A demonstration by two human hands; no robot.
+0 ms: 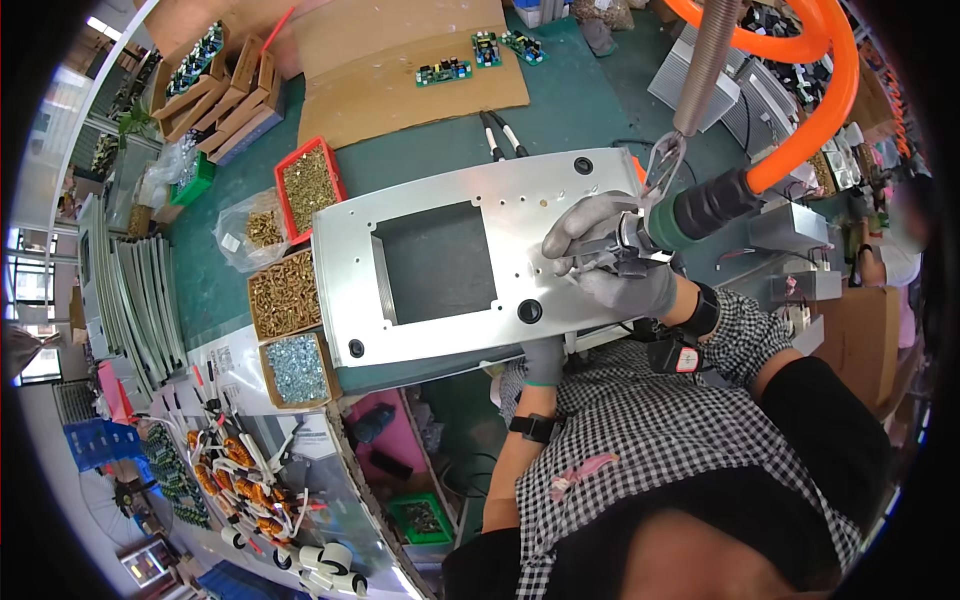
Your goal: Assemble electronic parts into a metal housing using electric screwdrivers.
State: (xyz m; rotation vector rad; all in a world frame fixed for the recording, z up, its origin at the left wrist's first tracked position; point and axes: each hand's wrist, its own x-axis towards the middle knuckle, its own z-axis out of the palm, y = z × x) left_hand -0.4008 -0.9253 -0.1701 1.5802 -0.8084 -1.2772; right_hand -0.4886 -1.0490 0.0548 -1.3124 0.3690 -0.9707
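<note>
A silver sheet-metal panel [430,340] with a large square cut-out and several small holes spans the bench edge in front of me. My right hand [625,260], in a grey glove, is wrapped round a handheld air tool [632,240] over the panel's right part. An orange hose [835,100] and a dark coupling [715,205] lead to the tool. My left hand [543,360], also gloved, reaches under the panel's near edge; its fingers are hidden beneath the metal, so their grip does not show.
Left of the panel stand a red bin [338,178] of small brass-coloured parts, a box [285,295] of similar parts and a box [297,370] of silvery ones. Circuit boards [443,72] lie on cardboard [400,100] behind. A coiled spring [708,65] hangs at right.
</note>
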